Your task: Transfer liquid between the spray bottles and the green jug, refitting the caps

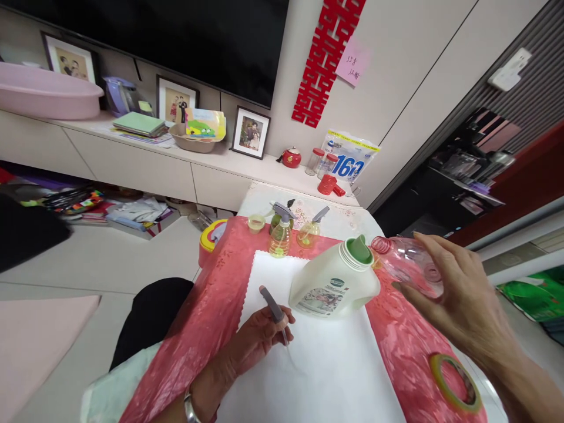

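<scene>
My left hand [268, 329] is closed around a grey spray nozzle [272, 304] whose clear dip tube hangs down over the white sheet. In my right hand [458, 288] is a clear plastic bottle [408, 261], tipped on its side with its threaded open neck pointing left. That neck is close to the mouth of a large white jug [335, 285], which stands upright on the sheet with a green spout in its opening. Behind the jug stand a yellowish spray bottle [280, 238] and a smaller spray bottle [309, 234].
A red plastic cover [211, 294] lies under the white sheet [335, 364]. A roll of tape [455, 382] rests at the right edge. At the back left is a small bowl [256, 222]. Beyond, a cabinet holds red-lidded jars [314, 161], picture frames and a pink basin [48, 94].
</scene>
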`<state>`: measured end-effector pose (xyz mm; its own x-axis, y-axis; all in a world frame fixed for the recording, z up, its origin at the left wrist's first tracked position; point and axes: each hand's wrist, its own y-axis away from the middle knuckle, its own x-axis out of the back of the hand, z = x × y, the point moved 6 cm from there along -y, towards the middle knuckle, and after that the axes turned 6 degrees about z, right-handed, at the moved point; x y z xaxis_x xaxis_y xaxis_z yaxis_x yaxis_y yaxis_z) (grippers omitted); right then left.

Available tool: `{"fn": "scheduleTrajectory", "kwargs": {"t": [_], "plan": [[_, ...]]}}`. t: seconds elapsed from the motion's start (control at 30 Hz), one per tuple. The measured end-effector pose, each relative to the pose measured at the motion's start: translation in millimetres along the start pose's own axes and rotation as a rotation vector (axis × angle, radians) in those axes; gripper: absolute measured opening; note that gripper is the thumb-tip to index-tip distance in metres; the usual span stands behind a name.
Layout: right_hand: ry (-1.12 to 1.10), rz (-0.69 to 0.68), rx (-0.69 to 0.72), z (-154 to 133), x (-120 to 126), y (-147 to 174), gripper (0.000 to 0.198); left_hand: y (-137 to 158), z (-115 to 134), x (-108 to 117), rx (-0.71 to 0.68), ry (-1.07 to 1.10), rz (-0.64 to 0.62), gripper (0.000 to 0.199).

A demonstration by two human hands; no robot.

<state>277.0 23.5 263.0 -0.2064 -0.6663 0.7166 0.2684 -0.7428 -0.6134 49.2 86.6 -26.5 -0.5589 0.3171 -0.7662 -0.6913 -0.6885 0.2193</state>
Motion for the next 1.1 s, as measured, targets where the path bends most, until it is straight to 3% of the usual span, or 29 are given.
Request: {"fn": "scheduleTrajectory", "kwargs": {"t": [0.63,1.1], "plan": [[0.248,-0.107,0.122,-2,3,-20,0.051,0,1,-2,0.014,0.022,-0.014,0.036],[0.384,-0.039,0.213,-16,13,-31,0.045,-1,-1,-2,0.01,0.028,-0.029,0.041]]}}
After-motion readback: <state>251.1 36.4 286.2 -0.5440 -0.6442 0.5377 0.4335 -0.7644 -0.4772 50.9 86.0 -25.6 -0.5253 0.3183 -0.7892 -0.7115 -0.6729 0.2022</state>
